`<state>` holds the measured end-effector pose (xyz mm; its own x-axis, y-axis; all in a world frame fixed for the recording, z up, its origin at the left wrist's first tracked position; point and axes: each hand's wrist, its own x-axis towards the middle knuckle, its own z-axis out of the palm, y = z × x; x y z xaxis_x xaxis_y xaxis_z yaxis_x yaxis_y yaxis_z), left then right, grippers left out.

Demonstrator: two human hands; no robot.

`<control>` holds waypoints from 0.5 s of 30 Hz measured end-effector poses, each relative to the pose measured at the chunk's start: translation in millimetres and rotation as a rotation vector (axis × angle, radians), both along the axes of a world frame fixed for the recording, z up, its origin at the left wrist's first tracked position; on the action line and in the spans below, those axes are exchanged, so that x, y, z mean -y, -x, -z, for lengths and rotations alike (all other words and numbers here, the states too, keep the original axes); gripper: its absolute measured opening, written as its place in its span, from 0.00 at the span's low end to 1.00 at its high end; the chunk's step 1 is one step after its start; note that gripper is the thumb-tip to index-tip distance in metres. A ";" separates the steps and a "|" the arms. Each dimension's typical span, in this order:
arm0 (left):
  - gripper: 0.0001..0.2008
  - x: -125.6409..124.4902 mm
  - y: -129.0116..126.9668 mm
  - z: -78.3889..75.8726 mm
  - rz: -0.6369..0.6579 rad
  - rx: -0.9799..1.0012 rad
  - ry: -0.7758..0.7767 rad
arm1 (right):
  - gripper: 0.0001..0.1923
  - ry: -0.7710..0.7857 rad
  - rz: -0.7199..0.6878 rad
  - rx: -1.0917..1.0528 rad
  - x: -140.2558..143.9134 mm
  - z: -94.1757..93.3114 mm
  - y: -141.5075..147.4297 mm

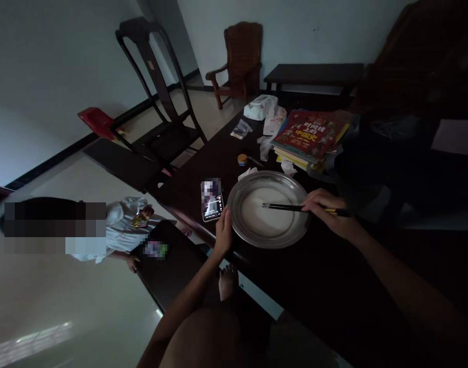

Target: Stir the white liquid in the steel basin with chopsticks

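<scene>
A round metal basin [237, 225] stands on the dark table and holds a white, milky substance [264, 217]. My left hand [224, 232] grips the basin's rim at its left side, thumb on the near wall; the other fingers are mostly hidden. In my right hand [328, 209] is a pair of dark chopsticks [283, 207] with gold-coloured ends, closed between the fingers. They point left, and their tips touch the white substance near the middle of the basin. Just left of the basin lies a phone [212, 207] with its screen lit.
Behind the basin lie a stack of books [308, 135], crumpled tissue [288, 167], a small jar [242, 160] and plastic packets [240, 129]. A person [124, 225] is by a dark bench [168, 271] at left. Wooden chairs [241, 61] stand farther back.
</scene>
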<state>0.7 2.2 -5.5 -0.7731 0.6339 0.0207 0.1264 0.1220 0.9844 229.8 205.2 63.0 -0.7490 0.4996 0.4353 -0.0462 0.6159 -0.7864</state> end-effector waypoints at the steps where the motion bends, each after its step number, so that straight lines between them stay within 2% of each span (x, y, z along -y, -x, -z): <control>1: 0.33 0.0 0.0 -0.3 0.002 -0.002 0.000 | 0.15 0.019 0.015 -0.006 -0.9 -0.2 -0.7; 3: 0.32 0.1 0.1 -0.7 0.005 -0.007 -0.002 | 0.17 0.053 -0.014 0.003 -0.9 -0.8 -1.3; 6: 0.31 0.4 0.7 -0.6 0.003 -0.005 -0.009 | 0.14 0.032 -0.088 0.027 2.2 -1.0 1.0; 9: 0.31 0.7 1.4 0.6 0.001 -0.004 -0.016 | 0.11 -0.004 -0.034 0.014 2.6 0.5 2.7; 12: 0.30 1.3 1.6 1.7 -0.002 -0.001 -0.014 | 0.15 0.030 0.027 -0.009 0.0 1.7 1.2; 15: 0.31 2.0 1.5 1.5 -0.001 0.008 0.000 | 0.15 0.037 -0.056 0.005 0.9 1.8 0.8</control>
